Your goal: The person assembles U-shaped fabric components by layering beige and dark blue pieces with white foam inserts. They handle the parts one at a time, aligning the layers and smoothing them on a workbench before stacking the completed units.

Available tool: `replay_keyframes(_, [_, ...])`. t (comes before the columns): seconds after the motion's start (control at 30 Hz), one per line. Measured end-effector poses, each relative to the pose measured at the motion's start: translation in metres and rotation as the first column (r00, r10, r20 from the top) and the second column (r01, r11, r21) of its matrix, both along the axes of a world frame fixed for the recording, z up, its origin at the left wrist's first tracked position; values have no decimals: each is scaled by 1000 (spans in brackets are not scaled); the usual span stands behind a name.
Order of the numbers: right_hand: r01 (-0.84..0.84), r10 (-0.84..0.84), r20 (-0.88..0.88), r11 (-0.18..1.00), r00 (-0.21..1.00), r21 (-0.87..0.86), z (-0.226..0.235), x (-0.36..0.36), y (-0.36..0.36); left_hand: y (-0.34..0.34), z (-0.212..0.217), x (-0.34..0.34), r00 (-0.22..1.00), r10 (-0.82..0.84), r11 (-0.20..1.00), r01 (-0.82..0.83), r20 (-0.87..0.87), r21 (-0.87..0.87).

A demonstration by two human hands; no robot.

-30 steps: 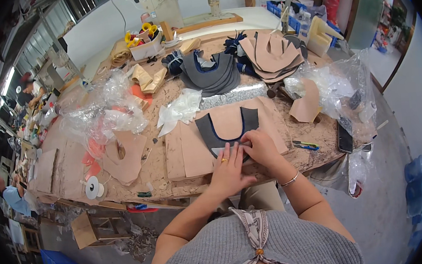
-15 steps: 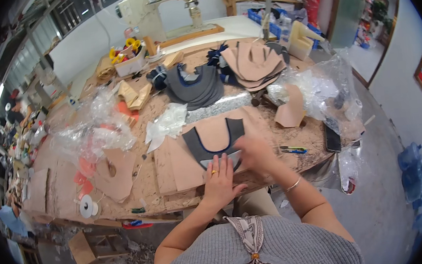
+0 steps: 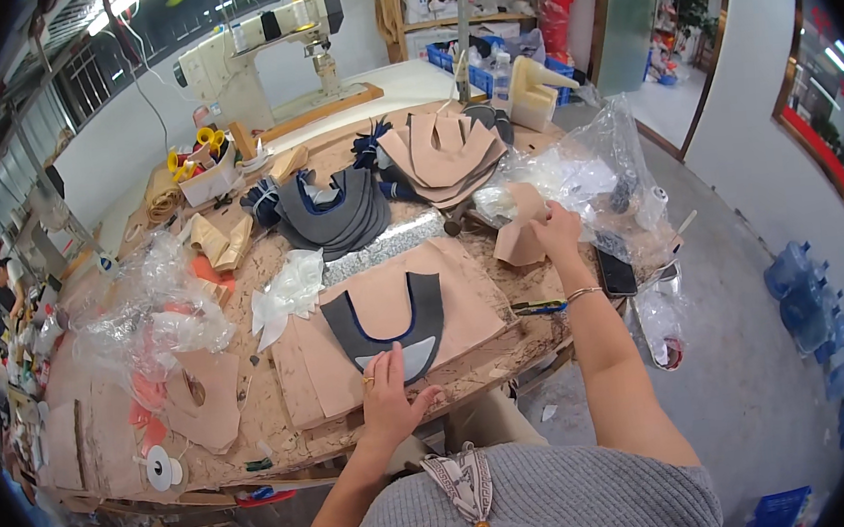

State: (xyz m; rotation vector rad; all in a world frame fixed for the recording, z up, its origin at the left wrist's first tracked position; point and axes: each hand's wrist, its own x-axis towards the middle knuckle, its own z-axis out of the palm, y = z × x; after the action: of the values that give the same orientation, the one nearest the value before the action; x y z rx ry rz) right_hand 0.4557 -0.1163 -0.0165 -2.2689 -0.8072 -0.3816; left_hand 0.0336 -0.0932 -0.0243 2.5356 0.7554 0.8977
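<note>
A dark grey U-shaped piece point(image 3: 427, 313) with navy edging round its opening lies on tan sheets point(image 3: 485, 298). Across its curved near end is a pale grey crescent patch point(image 3: 414, 356). My left hand point(image 3: 387, 399) rests on the patch and the piece's near edge, fingers stretched flat and thumb apart. Off to the right, my right hand point(image 3: 562, 231) is at the edge of a curved tan cut piece point(image 3: 520, 233), fingers bent together on it. The fingertips are partly hidden, so how much they grasp is hard to see.
Behind lie stacks of grey U-shaped pieces point(image 3: 330, 219) and tan ones point(image 3: 440, 161). Clear plastic wrap point(image 3: 150, 307) covers the left side. A cutter knife point(image 3: 540, 307) and a phone point(image 3: 617, 273) lie near the right edge. A sewing machine point(image 3: 253, 52) stands at the back.
My right hand has left the grey U-shaped piece and moved right to the curved tan piece. My left hand stays on the grey piece. The whole view has shifted.
</note>
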Motion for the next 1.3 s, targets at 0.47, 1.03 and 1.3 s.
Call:
replay_keyframes(0.47, [402, 945, -318, 320, -73, 858, 50, -191, 15, 9, 25, 73, 736, -9, 473, 600, 677, -646])
replay_keyframes(1.03, [90, 913, -396, 389, 100, 917, 18, -249, 2, 41, 25, 42, 942, 79, 997, -77, 325, -19])
replay_keyframes(1.3, [-46, 938, -265, 281, 222, 959, 69, -241, -45, 103, 30, -10, 681, 424, 772, 72, 597, -631])
